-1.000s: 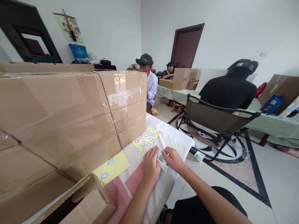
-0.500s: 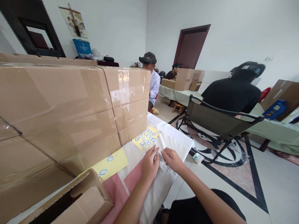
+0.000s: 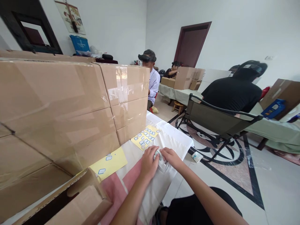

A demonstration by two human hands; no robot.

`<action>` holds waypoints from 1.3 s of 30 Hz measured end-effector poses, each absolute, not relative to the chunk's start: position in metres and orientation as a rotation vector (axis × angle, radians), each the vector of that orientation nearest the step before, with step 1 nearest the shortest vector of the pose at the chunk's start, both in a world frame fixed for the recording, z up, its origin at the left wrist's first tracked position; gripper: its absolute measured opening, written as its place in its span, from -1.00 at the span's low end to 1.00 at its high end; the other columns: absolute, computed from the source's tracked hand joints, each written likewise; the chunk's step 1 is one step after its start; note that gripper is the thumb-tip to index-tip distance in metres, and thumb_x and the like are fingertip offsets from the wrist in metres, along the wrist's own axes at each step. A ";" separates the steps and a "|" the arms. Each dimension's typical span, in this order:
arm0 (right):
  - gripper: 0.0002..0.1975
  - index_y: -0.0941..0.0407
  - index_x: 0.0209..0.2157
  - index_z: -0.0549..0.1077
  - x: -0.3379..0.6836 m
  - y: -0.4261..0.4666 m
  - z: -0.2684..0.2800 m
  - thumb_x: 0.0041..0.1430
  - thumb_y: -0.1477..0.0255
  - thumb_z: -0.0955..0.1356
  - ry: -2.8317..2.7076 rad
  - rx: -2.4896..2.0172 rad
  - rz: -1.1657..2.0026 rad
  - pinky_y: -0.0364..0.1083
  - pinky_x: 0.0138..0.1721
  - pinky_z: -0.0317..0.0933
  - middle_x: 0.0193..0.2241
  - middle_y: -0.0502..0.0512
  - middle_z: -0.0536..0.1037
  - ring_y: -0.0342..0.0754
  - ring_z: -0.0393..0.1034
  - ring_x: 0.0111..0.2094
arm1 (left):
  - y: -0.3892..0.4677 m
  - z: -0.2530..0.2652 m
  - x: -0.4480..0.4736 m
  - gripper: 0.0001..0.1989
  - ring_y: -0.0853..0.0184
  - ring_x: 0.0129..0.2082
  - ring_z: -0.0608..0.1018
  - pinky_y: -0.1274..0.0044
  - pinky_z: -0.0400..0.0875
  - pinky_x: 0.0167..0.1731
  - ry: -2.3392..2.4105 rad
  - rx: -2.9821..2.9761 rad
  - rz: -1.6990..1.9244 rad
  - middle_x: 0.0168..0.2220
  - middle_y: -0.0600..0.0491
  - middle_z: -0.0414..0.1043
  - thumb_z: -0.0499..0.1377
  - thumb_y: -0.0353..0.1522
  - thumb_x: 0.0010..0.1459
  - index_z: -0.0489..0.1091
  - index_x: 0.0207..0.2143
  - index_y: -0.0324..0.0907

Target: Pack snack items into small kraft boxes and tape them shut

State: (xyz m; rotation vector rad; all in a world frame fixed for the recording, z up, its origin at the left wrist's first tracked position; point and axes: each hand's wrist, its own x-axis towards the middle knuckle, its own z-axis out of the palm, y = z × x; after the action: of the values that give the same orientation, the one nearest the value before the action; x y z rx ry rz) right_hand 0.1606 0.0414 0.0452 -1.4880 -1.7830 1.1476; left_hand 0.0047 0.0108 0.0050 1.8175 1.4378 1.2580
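Near the front edge of the white-covered table (image 3: 152, 187), my left hand (image 3: 149, 162) and my right hand (image 3: 172, 158) close round a small whitish object (image 3: 163, 166). It lies low between them, largely covered by my fingers, and its kind cannot be made out. The left thumb and fingers hold its left side. On the other side, my right hand has its fingers curled in a pinch. Just beyond the hands lies a yellow sheet (image 3: 138, 142) with several small blue-edged white pieces on it. To the left rests a second yellow sheet (image 3: 118, 161) with fewer such pieces.
Stacked cardboard boxes (image 3: 89, 109) wall off the left side. An open carton (image 3: 85, 206) stands at the near left, by a pink patch (image 3: 132, 172). On the right are a folding chair (image 3: 217, 118) and a person in black (image 3: 232, 90). Another person (image 3: 153, 82) sits beyond.
My view has shifted slightly. The fingers of my right hand have come down closer over the whitish object. My left hand stays around it.
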 end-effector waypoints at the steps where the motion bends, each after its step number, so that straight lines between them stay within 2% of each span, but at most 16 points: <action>1: -0.57 0.09 -0.55 0.34 0.160 0.041 0.045 0.29 0.11 0.24 -1.774 -1.495 1.144 -0.06 -0.28 0.27 -0.59 0.01 0.41 -0.07 0.37 -0.47 | 0.010 0.004 0.004 -0.58 0.15 0.22 0.41 0.21 0.31 0.25 1.426 1.829 1.254 0.18 -0.07 0.40 0.03 -0.33 0.31 0.36 0.19 -0.10; 4: -0.60 0.10 -0.50 0.39 0.157 0.041 0.044 0.27 0.10 0.26 -1.740 -1.516 1.113 -0.06 -0.30 0.27 -0.52 0.04 0.47 -0.06 0.39 -0.45 | 0.008 0.002 0.005 -0.39 0.10 0.29 0.33 0.19 0.26 0.30 1.383 1.869 1.256 0.26 -0.15 0.30 0.17 -0.26 0.21 0.21 0.29 -0.17; 7: -0.61 0.11 -0.47 0.42 0.153 0.043 0.045 0.26 0.10 0.27 -1.723 -1.520 1.056 -0.05 -0.23 0.28 -0.37 0.11 0.53 -0.02 0.44 -0.34 | 0.007 0.000 0.008 -0.18 0.00 0.35 0.26 0.12 0.24 0.31 1.366 1.916 1.244 0.31 -0.23 0.19 0.30 -0.19 0.08 0.12 0.34 -0.20; 11: -0.55 0.12 -0.58 0.38 0.148 0.045 0.046 0.25 0.10 0.28 -1.747 -1.484 1.006 -0.05 -0.15 0.28 -0.25 0.15 0.53 0.00 0.45 -0.23 | 0.008 0.001 0.009 -0.11 -0.02 0.34 0.27 0.11 0.28 0.29 1.387 1.945 1.201 0.31 -0.24 0.18 0.38 -0.23 -0.01 0.11 0.33 -0.19; 14: -0.51 0.12 -0.65 0.32 0.147 0.044 0.046 0.23 0.10 0.30 -1.760 -1.482 0.984 -0.05 -0.18 0.28 -0.25 0.16 0.51 -0.02 0.44 -0.26 | 0.007 0.002 0.009 -0.08 -0.01 0.33 0.28 0.12 0.29 0.27 1.396 1.946 1.181 0.30 -0.24 0.20 0.40 -0.24 -0.02 0.09 0.33 -0.21; 19: -0.53 0.13 -0.69 0.27 0.148 0.041 0.045 0.17 0.16 0.33 -1.757 -1.530 1.004 -0.09 -0.41 0.24 -0.20 0.15 0.51 -0.15 0.36 -0.46 | 0.005 0.001 0.012 0.23 -0.12 0.41 0.14 0.03 0.23 0.30 1.440 1.964 1.098 0.41 -0.26 0.01 0.52 -0.15 -0.19 -0.09 0.42 -0.13; 27: -0.54 0.13 -0.70 0.26 0.152 0.041 0.044 0.13 0.15 0.35 -1.756 -1.547 1.052 -0.12 -0.55 0.18 -0.16 0.13 0.50 -0.25 0.27 -0.57 | 0.004 -0.001 0.017 0.16 -0.08 0.35 0.24 0.08 0.29 0.26 1.483 2.003 1.131 0.32 -0.24 0.15 0.46 -0.21 -0.14 -0.09 0.42 -0.14; 35: -0.50 0.12 -0.71 0.21 0.157 0.040 0.040 0.11 0.12 0.37 -1.736 -1.496 1.090 -0.13 -0.44 0.27 -0.24 0.12 0.49 -0.19 0.33 -0.49 | 0.004 -0.001 0.018 0.11 -0.06 0.31 0.28 0.10 0.30 0.24 1.479 2.001 1.162 0.27 -0.21 0.21 0.42 -0.24 -0.13 -0.08 0.40 -0.12; 39: -0.49 0.11 -0.71 0.20 0.160 0.039 0.036 0.09 0.08 0.37 -1.726 -1.473 1.116 -0.13 -0.47 0.26 -0.22 0.13 0.49 -0.19 0.32 -0.49 | 0.003 -0.001 0.018 0.09 -0.07 0.31 0.28 0.09 0.30 0.24 1.488 2.002 1.157 0.26 -0.20 0.22 0.41 -0.24 -0.12 -0.07 0.40 -0.11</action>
State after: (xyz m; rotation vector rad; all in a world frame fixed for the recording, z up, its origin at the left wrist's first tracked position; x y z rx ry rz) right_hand 0.1601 0.0392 0.0364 -1.4725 -1.7265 1.1158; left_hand 0.0179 0.0035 -0.0006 2.0015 1.4876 1.1569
